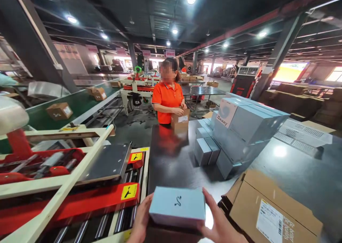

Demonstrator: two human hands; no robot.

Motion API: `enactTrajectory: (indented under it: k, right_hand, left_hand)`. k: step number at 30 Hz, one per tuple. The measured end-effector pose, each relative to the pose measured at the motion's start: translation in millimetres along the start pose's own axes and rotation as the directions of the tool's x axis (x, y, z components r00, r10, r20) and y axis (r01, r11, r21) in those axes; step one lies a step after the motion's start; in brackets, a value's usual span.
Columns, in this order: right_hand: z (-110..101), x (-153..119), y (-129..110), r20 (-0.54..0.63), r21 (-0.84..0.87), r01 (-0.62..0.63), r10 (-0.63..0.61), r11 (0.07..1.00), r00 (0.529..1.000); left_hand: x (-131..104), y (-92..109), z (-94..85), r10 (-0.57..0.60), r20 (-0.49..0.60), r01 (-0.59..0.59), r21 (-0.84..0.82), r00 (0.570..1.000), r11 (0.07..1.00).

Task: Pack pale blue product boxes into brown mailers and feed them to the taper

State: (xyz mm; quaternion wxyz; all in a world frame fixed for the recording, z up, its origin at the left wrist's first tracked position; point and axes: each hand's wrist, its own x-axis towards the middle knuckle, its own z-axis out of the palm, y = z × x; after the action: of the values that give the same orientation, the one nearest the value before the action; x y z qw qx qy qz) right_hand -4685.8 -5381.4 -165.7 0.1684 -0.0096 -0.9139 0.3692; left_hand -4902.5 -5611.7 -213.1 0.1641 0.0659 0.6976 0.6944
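A pale blue box (176, 206) with a dark curly logo on its top is held at the bottom centre of the view. My left hand (142, 216) presses against its left end, and my right hand (217, 220) grips the right end. A dark brown area lies just under the box; what it is, I cannot make out. Right of my right hand, flattened brown cartons (275, 207) with a white label lie on the metal table (171, 164). Farther back on that table stands a stack of larger pale blue boxes (248, 125), with smaller ones (204, 151) beside it.
Across the table a co-worker in an orange shirt (167, 97) has hands on a brown carton (180, 119). To my left is a red carton-sealing machine (107, 200) with rollers (101, 225). Beyond it, a green conveyor belt (77, 102) carries brown cartons (59, 111).
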Motion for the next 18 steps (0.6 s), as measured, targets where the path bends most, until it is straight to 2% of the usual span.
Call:
enactTrajectory:
  k: [2,4,5,6,7,8,9,10,11,12,13,14,15,17,18]
  right_hand:
    - [1.0,-27.4,14.5,0.125,-0.063,-0.037,0.045,0.997,0.991]
    - [-8.2,-34.5,24.8,0.107,-0.062,-0.075,0.081,0.995,0.991]
    - [-12.7,-30.8,28.4,0.073,-0.047,-0.1,0.103,0.994,0.992]
    - [-15.4,-23.0,31.1,0.045,-0.035,-0.128,0.13,0.991,0.991]
    - [-15.7,-11.9,33.3,0.037,-0.034,-0.152,0.153,0.988,0.988]
    - [-13.7,1.3,35.1,0.047,-0.053,-0.163,0.166,0.985,0.985]
    - [-10.0,15.2,36.4,0.062,-0.095,-0.164,0.17,0.982,0.983]
    - [-5.6,28.2,37.3,0.077,-0.154,-0.156,0.169,0.976,0.983]
    - [-1.3,38.9,37.6,0.082,-0.221,-0.141,0.162,0.965,0.983]
    - [2.0,46.1,37.4,0.096,-0.285,-0.11,0.142,0.952,0.985]
    - [3.8,49.1,36.7,0.129,-0.331,-0.063,0.112,0.941,0.985]
    - [3.9,48.4,35.8,0.167,-0.354,-0.008,0.072,0.935,0.983]
    - [2.4,44.8,35.0,0.22,-0.358,0.058,0.024,0.932,0.975]
    - [-3.4,35.1,34.8,0.317,-0.355,0.175,-0.058,0.918,0.947]
    - [-6.4,31.5,35.3,0.344,-0.378,0.203,-0.066,0.903,0.937]
  left_hand:
    - [-1.9,0.9,5.1,0.041,-0.002,-0.041,-0.011,0.999,0.999]
    - [-8.6,-2.1,11.6,0.147,-0.089,-0.134,0.145,0.985,0.98]
    - [-13.8,-6.1,15.5,0.24,-0.11,-0.205,0.263,0.964,0.943]
    - [-19.9,-12.1,19.9,0.35,-0.076,-0.298,0.377,0.933,0.877]
    - [-26.7,-19.9,24.6,0.473,0.011,-0.421,0.472,0.881,0.774]
    - [-33.6,-28.9,29.5,0.593,0.138,-0.564,0.533,0.793,0.631]
    - [-40.4,-38.2,34.2,0.693,0.272,-0.696,0.557,0.668,0.452]
    - [-46.9,-46.4,38.6,0.758,0.388,-0.789,0.557,0.524,0.26]
    - [-53.1,-52.2,42.2,0.788,0.469,-0.827,0.555,0.399,0.089]
    - [-59.0,-54.4,44.9,0.796,0.513,-0.823,0.568,0.322,-0.033]
    - [-64.3,-52.3,46.7,0.794,0.532,-0.798,0.594,0.295,-0.101]
    - [-68.6,-46.0,47.8,0.783,0.54,-0.77,0.625,0.309,-0.127]
    - [-70.8,-36.0,48.7,0.771,0.529,-0.737,0.666,0.355,-0.117]
    - [-66.1,-11.0,51.2,0.712,0.58,-0.73,0.669,0.397,-0.138]
    - [-58.5,0.5,53.3,0.672,0.6,-0.732,0.67,0.433,-0.126]
